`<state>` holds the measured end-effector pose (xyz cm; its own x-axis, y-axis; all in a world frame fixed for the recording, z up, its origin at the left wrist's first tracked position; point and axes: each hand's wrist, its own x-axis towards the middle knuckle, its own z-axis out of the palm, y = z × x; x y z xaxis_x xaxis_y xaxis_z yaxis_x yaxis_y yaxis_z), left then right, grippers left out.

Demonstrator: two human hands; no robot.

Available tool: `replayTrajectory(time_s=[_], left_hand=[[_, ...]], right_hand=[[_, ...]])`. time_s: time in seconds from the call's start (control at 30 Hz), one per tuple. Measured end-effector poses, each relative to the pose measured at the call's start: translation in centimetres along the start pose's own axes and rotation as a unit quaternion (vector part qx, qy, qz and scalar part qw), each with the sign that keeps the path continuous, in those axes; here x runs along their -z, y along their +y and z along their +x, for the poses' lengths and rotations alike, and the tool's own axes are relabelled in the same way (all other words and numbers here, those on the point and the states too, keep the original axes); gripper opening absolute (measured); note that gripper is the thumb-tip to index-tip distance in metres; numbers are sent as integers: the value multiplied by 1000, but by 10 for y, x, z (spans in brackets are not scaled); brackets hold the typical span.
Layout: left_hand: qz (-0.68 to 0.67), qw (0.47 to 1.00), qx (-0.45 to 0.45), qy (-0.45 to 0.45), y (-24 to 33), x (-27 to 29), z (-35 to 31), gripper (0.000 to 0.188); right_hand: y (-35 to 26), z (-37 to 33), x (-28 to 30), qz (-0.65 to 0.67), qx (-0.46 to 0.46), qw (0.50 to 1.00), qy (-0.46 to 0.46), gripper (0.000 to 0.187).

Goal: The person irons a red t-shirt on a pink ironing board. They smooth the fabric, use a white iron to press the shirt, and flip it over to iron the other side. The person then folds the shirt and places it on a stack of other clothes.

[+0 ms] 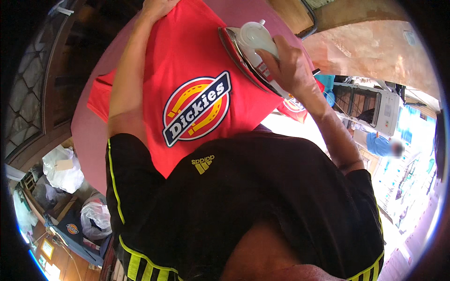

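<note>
Two grips: right grip closed around the handle of the iron, upper middle of the frame; left grip on the cloth at the top edge, fingers cut off, so I cannot tell whether it is clamped.
Red shirt: spread from centre to top of the frame, iron beside its round emblem.
Pressing: apparently under way; emblem looks smooth, folding not done, sleeves and back uncertain.
Pink-covered desk: beneath the shirt.
White bag: lower left.
</note>
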<state>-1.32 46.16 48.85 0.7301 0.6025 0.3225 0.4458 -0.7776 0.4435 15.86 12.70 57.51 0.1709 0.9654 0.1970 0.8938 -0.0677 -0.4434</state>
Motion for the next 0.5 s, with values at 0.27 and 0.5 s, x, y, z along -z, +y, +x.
replayTrajectory(time_s=[0.27, 0.5], left_hand=[[-58, 998, 0, 10, -8, -4, -1, 33], [-24, 997, 53, 57, 3, 18, -29, 21]], right_hand=[[-19, 74, -30, 4, 34, 999, 15, 40], [-16, 123, -43, -296, 250, 913, 129, 32]])
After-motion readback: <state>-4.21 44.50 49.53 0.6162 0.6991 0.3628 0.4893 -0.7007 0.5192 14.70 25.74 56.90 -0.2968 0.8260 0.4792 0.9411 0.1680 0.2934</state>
